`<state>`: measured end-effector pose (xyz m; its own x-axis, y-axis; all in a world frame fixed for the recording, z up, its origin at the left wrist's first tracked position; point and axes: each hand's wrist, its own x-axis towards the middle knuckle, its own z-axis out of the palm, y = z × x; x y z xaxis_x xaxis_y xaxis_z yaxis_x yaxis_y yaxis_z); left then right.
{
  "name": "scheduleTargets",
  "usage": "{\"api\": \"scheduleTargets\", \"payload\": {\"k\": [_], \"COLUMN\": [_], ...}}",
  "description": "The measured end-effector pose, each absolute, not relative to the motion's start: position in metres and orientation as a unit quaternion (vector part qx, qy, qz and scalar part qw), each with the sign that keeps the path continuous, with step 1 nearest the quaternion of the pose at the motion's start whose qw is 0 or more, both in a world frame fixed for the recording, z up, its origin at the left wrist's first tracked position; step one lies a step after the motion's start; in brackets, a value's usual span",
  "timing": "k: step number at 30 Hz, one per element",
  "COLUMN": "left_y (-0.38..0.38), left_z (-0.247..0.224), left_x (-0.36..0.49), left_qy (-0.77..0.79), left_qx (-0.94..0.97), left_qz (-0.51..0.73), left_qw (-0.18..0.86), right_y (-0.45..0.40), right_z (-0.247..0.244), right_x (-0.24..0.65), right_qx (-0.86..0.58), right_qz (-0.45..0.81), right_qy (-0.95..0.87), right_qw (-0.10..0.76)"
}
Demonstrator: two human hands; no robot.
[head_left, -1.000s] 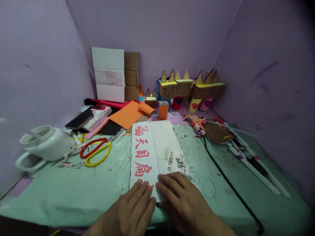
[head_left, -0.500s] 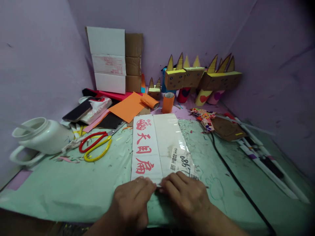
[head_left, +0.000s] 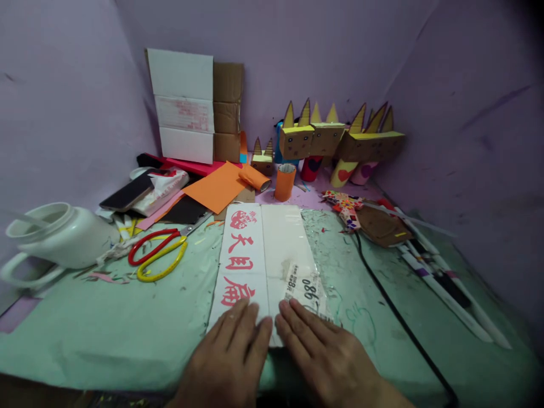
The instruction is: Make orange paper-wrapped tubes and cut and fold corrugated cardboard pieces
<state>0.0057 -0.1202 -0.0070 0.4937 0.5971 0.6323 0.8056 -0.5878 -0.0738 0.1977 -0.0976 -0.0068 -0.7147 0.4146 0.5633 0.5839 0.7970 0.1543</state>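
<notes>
A flat white cardboard piece (head_left: 284, 232) with red characters on its left strip and a printed label at its lower right lies on the green-covered table. My left hand (head_left: 232, 351) rests on its near left part, fingers stretched out over the lowest red character. On the near right part lies my right hand (head_left: 321, 348), its fingers extended beside the label. Both hands press flat from above, their fingertips pointing away from me. Red-and-yellow scissors (head_left: 159, 254) lie open to the left of the cardboard.
A white jug (head_left: 80, 235) stands at the left. Behind are orange paper (head_left: 219, 187), an upright orange tube (head_left: 284, 182) and horned cardboard figures (head_left: 297, 141). To the right, a patterned glue gun (head_left: 346, 209) trails a black cable (head_left: 395, 306) toward the front edge.
My hands have gone from curled fingers at the cardboard's near edge to outstretched fingers lying on top of it. The cardboard sits slightly nearer, and the view has shifted a little.
</notes>
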Motion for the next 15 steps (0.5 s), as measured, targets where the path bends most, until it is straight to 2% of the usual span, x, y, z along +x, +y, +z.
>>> {"api": "scheduleTargets", "payload": {"k": [3,9,15], "left_y": [-0.123,-0.12,-0.115], "left_z": [-0.011,-0.02,-0.013], "left_x": [0.011,-0.001,-0.01], "left_qy": [-0.403,-0.382,-0.333], "left_qx": [-0.857,-0.877,-0.897], "left_qz": [-0.223,-0.191,-0.206], "left_qw": [0.231,0.221,0.204], "right_y": [-0.102,-0.102,-0.102], "right_z": [-0.006,-0.012,-0.019], "right_x": [0.192,0.183,0.18], "right_qx": [-0.266,-0.325,-0.335], "right_qz": [-0.181,-0.144,-0.173], "right_qy": [-0.91,-0.889,-0.897], "right_qw": [0.263,0.289,0.233]}}
